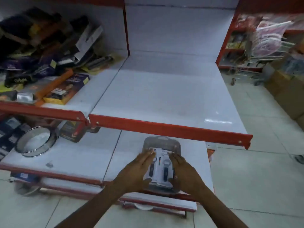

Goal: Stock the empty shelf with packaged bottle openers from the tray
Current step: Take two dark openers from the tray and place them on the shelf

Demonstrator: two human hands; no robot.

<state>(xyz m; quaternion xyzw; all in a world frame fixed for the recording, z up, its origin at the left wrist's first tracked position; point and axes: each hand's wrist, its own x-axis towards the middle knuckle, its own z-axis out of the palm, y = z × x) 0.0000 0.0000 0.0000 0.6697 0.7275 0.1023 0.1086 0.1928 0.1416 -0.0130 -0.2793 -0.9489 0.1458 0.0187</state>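
A grey tray lies on the lower white shelf, under the red front rail of the upper shelf. In it sits a stack of white packaged bottle openers with dark handles showing. My left hand grips the stack's left side, thumb at its near edge. On the right side my right hand holds it the same way. The bare white upper shelf stretches above and behind the tray.
Boxed goods are heaped on the upper shelf's left bay. A round metal sieve and dark boxes sit on the lower shelf at left. A shopping cart and cardboard boxes stand on the tiled floor at right.
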